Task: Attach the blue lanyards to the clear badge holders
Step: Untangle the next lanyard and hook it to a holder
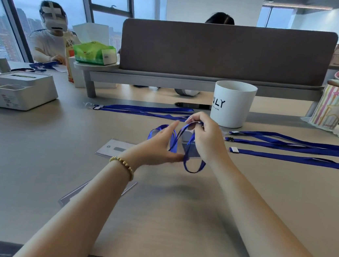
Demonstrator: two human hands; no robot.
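Both my hands hold one blue lanyard [193, 169] above the middle of the table. My right hand [205, 136] pinches its top end between thumb and fingers. My left hand [160, 146] grips the strap's loops lower down, with a loop hanging below. A clear badge holder [115, 148] lies flat on the table just left of my left wrist. Another clear holder [85, 190] lies nearer me, partly under my left forearm. More blue lanyards lie stretched out: one [145, 110] behind my hands, and a few [293, 148] to the right.
A white cup [231, 104] stands just behind my right hand. A white box [20, 90] sits at the left. A grey desk divider [226, 50] closes off the back. A striped jar [334, 104] stands at the right. Other people sit beyond.
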